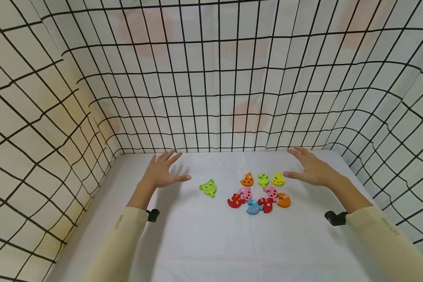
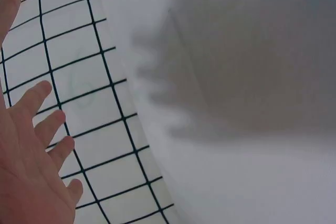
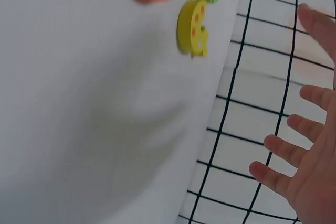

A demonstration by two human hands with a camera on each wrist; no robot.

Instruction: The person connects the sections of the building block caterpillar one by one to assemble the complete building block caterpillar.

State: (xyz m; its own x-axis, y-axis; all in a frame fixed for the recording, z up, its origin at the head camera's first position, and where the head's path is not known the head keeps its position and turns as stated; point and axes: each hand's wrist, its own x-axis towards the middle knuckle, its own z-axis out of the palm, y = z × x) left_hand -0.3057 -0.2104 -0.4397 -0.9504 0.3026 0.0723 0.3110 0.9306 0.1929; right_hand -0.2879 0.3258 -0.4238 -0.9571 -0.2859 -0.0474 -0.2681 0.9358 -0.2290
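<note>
My left hand [image 1: 159,172] hovers over the left of the table with its fingers spread and holds nothing. Nearest to it lies a green frog-head piece [image 1: 208,188]. On the other side my right hand [image 1: 311,168], fingers also spread, is above the table and holds nothing. Close to its thumb is a yellow spotted piece [image 1: 278,179]. Several more curved, numbered pieces lie grouped there: an orange one [image 1: 247,179], a green one [image 1: 263,180], pink ones [image 1: 244,193], red ones [image 1: 235,201], a blue one [image 1: 254,207] and an orange one marked 10 [image 1: 284,200].
A white cloth covers the table [image 1: 204,243]. Black wire mesh [image 1: 218,82] stands at the back and both sides, with pale sheeting behind it. Each wrist wears a small black camera, such as the left one [image 1: 153,215].
</note>
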